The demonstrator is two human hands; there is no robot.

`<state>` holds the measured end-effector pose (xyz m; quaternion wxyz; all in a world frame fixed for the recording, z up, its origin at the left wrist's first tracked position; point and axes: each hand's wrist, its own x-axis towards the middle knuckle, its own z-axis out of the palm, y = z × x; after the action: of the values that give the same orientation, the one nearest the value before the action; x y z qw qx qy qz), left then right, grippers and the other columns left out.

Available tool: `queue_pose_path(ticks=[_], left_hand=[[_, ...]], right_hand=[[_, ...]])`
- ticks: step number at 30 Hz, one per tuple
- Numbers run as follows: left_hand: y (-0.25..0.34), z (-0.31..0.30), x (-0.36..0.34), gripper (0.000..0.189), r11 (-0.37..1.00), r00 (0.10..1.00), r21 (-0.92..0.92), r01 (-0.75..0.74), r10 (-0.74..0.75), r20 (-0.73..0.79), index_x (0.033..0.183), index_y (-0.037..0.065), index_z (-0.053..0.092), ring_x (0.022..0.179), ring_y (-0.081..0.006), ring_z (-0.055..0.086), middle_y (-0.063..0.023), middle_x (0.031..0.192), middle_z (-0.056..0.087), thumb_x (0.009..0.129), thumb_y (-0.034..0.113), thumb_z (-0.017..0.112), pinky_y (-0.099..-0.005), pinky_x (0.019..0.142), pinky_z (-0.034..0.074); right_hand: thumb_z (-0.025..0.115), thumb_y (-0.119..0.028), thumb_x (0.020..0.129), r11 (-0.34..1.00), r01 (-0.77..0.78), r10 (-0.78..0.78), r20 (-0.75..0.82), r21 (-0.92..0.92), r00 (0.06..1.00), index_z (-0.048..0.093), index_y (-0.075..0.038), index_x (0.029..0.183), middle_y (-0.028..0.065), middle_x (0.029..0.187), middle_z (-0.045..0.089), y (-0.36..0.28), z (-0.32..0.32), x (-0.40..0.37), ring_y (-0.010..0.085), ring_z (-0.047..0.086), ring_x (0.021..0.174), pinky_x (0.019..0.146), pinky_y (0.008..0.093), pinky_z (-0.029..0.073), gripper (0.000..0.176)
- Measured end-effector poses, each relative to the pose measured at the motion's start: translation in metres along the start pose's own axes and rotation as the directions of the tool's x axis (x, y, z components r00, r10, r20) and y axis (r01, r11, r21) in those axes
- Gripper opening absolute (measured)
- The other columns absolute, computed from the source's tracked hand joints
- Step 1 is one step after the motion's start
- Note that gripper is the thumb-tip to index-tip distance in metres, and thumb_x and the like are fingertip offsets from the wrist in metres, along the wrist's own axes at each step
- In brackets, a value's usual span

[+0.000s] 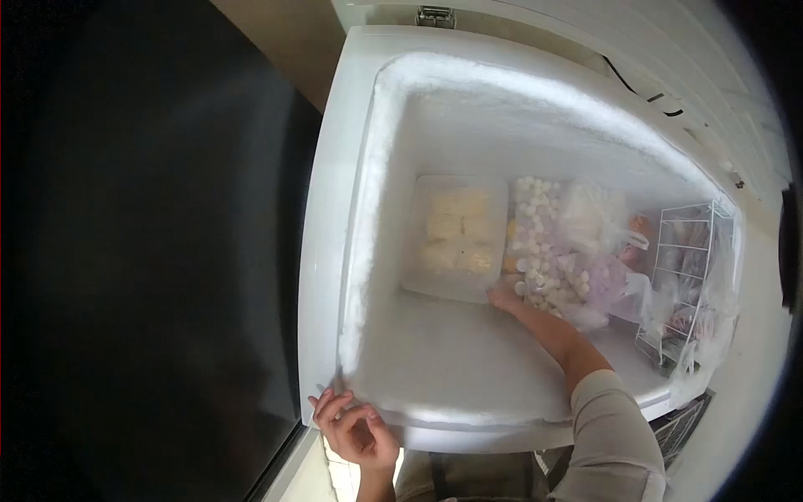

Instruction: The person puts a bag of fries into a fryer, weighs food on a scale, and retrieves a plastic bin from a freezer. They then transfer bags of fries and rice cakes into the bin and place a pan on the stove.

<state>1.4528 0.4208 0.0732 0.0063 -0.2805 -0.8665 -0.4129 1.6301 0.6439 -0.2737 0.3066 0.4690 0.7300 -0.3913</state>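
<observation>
My right hand (504, 296) reaches down into a frosted chest freezer (328, 243). Its fingertips are right at the near right corner of a clear plastic container (407, 272) that holds pale yellow blocks (458, 230). Haze and the angle hide how the fingers are bent. Just right of that hand lies a clear bag of small round white pieces (537, 222). My left hand (355, 431) hovers by the freezer's near left corner, palm up, with loosely curled fingers apart and nothing in them.
Further right in the freezer are a white plastic bag (592, 213), a pinkish bag (606, 280) and a white wire basket (686, 268) with wrapped items. Thick frost (360, 276) lines the walls. A dark panel (167, 251) stands to the left, and a hinge (436, 17) is at the back.
</observation>
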Motion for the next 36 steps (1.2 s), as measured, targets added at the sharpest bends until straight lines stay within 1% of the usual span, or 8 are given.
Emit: queue_pose_path(ticks=[4,10,19,21,25,30,34,36], left_hand=[[-0.002,-0.002,-0.001,0.003,1.000,1.000,-0.003,0.016,-0.016,0.008,0.073,0.008,0.052,0.110,-0.0290,0.043,-0.0086,0.094,0.051,0.076,0.008,0.054,-0.0523,0.105,0.015],[-0.002,-0.006,0.000,0.006,0.999,0.999,0.031,-0.032,0.031,0.039,0.075,0.005,0.051,0.110,-0.0299,0.043,-0.0116,0.097,0.051,0.078,0.009,0.054,-0.0533,0.104,0.019],[-0.003,-0.002,0.000,0.003,1.000,1.000,0.011,-0.012,0.012,0.007,0.076,0.008,0.055,0.109,-0.0297,0.043,-0.0086,0.096,0.053,0.073,0.007,0.055,-0.0529,0.104,0.019],[0.001,-0.003,0.003,0.007,0.999,0.999,0.027,-0.022,0.021,0.027,0.075,0.004,0.054,0.110,-0.0306,0.044,-0.0112,0.096,0.051,0.079,0.010,0.054,-0.0531,0.104,0.019],[0.000,-0.002,0.003,0.005,0.999,0.998,0.022,-0.039,0.038,0.047,0.078,0.004,0.054,0.111,-0.0307,0.044,-0.0115,0.098,0.051,0.080,0.009,0.054,-0.0522,0.105,0.019],[0.002,0.000,0.003,0.003,0.999,0.998,0.017,-0.038,0.037,0.054,0.080,0.004,0.054,0.111,-0.0306,0.044,-0.0118,0.099,0.051,0.079,0.007,0.054,-0.0513,0.105,0.020],[0.003,0.000,0.003,0.004,1.000,0.999,0.013,-0.016,0.016,0.032,0.080,0.004,0.054,0.111,-0.0309,0.044,-0.0121,0.099,0.051,0.078,0.007,0.054,-0.0505,0.104,0.021],[0.005,0.000,0.004,0.004,0.999,0.999,0.040,-0.019,0.017,0.042,0.081,0.004,0.055,0.110,-0.0312,0.045,-0.0125,0.099,0.052,0.078,0.007,0.054,-0.0500,0.103,0.023]], right_hand=[[0.049,-0.020,0.079,0.997,0.028,-0.003,-0.332,0.070,0.943,0.055,0.009,0.101,0.0328,0.110,0.049,0.054,0.070,0.060,0.0402,0.050,0.104,0.090,0.0472,0.038,0.036],[0.049,-0.020,0.082,0.779,0.243,-0.234,0.092,-0.577,0.968,0.049,0.011,0.103,0.0282,0.093,0.056,0.052,0.056,0.063,0.0406,0.053,0.096,0.086,0.0458,0.039,0.038],[0.048,-0.025,0.083,0.981,-0.055,0.121,-0.368,0.186,0.922,0.047,0.010,0.110,0.0275,0.090,0.059,0.038,0.003,0.013,0.0404,0.056,0.088,0.080,0.0468,0.041,0.045],[0.044,-0.029,0.083,0.981,-0.166,0.180,-0.158,0.100,0.971,0.046,0.011,0.111,0.0304,0.102,0.056,0.042,-0.013,0.020,0.0394,0.056,0.097,0.086,0.0444,0.042,0.048],[0.045,-0.033,0.084,0.957,-0.095,0.176,-0.286,0.275,0.942,0.053,0.011,0.099,0.0285,0.094,0.059,0.035,-0.036,0.006,0.0388,0.059,0.087,0.079,0.0438,0.045,0.048],[0.050,-0.023,0.087,0.718,-0.191,0.255,0.001,0.669,0.967,0.051,0.006,0.089,0.0134,0.077,0.054,0.035,-0.046,-0.003,0.0146,0.052,0.056,0.047,0.0295,0.043,0.029],[0.049,-0.022,0.083,0.917,-0.045,0.045,0.009,0.396,0.999,0.058,0.005,0.076,0.0177,0.066,0.059,0.057,-0.018,0.007,0.0271,0.063,0.066,0.057,0.0373,0.048,0.030],[0.048,-0.018,0.088,0.563,-0.285,0.276,0.149,0.776,0.950,0.045,0.008,0.109,0.0193,0.088,0.059,0.039,-0.007,-0.002,0.0242,0.062,0.066,0.052,0.0306,0.052,0.033]])
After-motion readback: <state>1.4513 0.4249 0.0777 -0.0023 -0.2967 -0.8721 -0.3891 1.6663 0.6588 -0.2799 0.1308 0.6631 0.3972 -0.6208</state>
